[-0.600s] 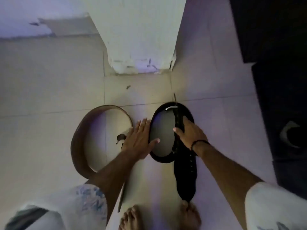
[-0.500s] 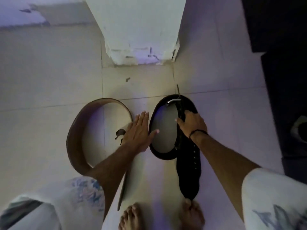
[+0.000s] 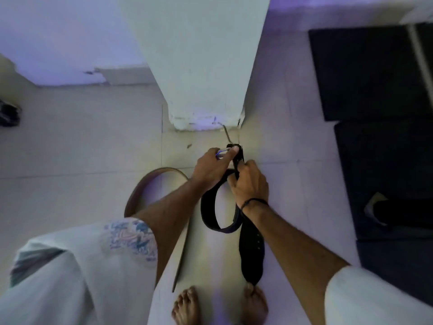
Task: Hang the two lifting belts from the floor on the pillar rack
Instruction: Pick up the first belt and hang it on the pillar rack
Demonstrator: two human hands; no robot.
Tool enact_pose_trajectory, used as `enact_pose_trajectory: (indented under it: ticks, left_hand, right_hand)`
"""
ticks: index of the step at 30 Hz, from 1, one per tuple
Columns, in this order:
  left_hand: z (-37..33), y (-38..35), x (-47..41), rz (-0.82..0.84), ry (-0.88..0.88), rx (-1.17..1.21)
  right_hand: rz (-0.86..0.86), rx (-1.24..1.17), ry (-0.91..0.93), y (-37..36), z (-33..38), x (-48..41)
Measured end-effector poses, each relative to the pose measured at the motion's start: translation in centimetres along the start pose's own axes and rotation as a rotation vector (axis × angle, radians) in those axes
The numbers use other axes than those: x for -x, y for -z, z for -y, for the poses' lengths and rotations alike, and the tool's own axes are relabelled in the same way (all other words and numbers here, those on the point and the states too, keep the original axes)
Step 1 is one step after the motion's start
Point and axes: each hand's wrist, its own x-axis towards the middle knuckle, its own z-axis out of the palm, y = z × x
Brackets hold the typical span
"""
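The left hand (image 3: pixel 212 168) is pinching the metal buckle (image 3: pixel 222 153) of the black lifting belt (image 3: pixel 251 249) between thumb and fingers, while the right hand (image 3: pixel 249 184), just beside it, is closing around the strap below the buckle. Between them the black belt is being held off the floor: it is forming a loop under the hands, and its long holed tail is hanging down toward the bare feet (image 3: pixel 220 306).

That tail is the likeliest source of trouble. It is dangling close to the toes, so it is likely to swing against the legs or catch underfoot as the belt goes up. The left hand is gripping only the buckle, a small, smooth piece; if the right hand lets go to reach for the rack, the belt's weight may be pulling the buckle out of that pinch.

The brown lifting belt (image 3: pixel 137 195) is lying curled on the tiled floor (image 3: pixel 82 148), partly hidden behind the left forearm, with its free end running toward the left foot. Stepping forward, the person is risking treading on it.

The white pillar (image 3: pixel 201 66) is standing directly ahead. The rack is not showing in this view, so its height cannot be judged.
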Motion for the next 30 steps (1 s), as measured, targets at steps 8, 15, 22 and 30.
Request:
enact_pose_trajectory:
  ticks: [8, 15, 22, 30]
  left_hand:
    - [-15.7, 11.5, 9.3, 0.118, 0.018, 0.51]
    - [-30.7, 23.9, 20.5, -0.011, -0.216, 0.451]
    - [-45.9, 37.2, 32.4, -0.175, -0.505, 0.399]
    - [-58.3, 47.4, 42.8, -0.341, -0.761, 0.445]
  right_hand:
    - [-0.248, -0.01, 0.137, 17.1, 9.5, 3.7]
    - [-0.442, -0.04, 0.314, 34.3, 19.6, 10.2]
    - [-0.609, -0.166, 0.457, 53.7, 30.6, 15.4]
    - [-0.806, -0.329, 0.632, 71.6, 38.4, 19.2]
